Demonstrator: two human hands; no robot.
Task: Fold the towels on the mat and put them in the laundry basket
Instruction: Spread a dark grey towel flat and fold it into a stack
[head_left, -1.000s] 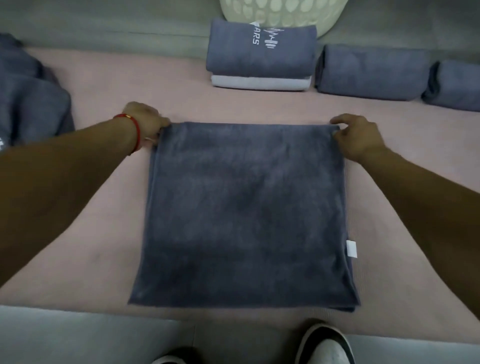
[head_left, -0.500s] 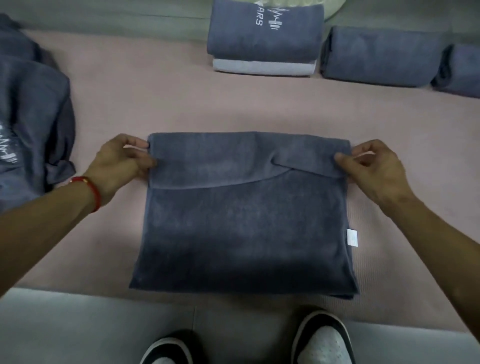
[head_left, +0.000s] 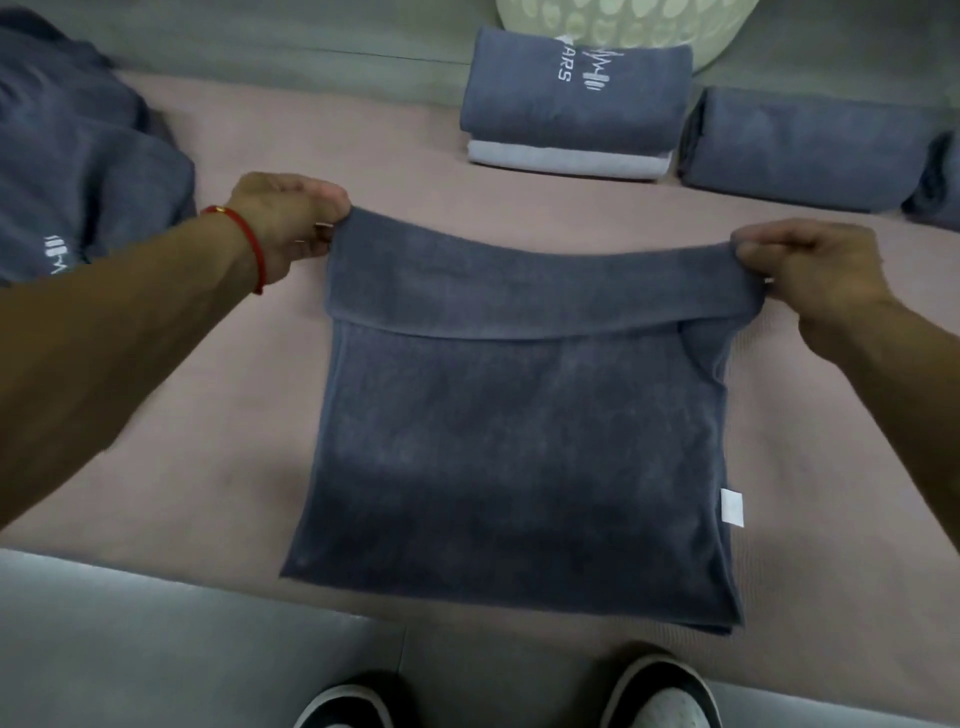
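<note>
Both hands, left hand (head_left: 291, 221) and right hand (head_left: 815, 265), pinched the far corners of the towel (head_left: 519, 441), folded edge raised over the mat (head_left: 223, 467).

An indoor floor workspace, possibly a gym or a home laundry area; which cannot be told. A pink mat (head_left: 249, 467) lies on grey floor tiles (head_left: 156, 649). Folded grey towels (head_left: 576, 98) bearing a barbell logo are lined along its far edge, with a perforated pale laundry basket (head_left: 623, 26) beyond and shoes (head_left: 660, 696) at the near edge.
</note>
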